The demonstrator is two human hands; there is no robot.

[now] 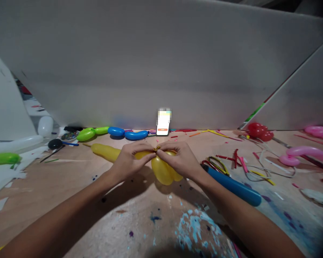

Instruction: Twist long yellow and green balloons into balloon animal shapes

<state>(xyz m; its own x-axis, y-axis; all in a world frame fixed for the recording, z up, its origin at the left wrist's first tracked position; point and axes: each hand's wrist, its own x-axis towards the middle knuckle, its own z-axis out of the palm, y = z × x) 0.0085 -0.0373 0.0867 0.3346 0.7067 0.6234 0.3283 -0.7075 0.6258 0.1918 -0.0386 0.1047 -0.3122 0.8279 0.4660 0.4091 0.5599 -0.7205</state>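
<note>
A yellow modelling balloon [165,172] is between my two hands above the middle of the table. Its rounded bubbles hang below my fingers, while a long straight section reaches out to the left and ends in a thin uninflated tip. My left hand [131,157] pinches the balloon at a twisted joint, thumb and fingers closed. Touching it from the other side, my right hand [177,157] grips the same twist with thumb and forefinger. The fingertips partly hide the joint itself.
A lit phone [163,122] leans against the grey panel. Green and blue balloons [117,132] lie to its left. A blue balloon pump [233,186] and scissors [218,165] rest near my right forearm. Red balloons [260,132], pink balloons [307,150] and loose uninflated strips lie at right.
</note>
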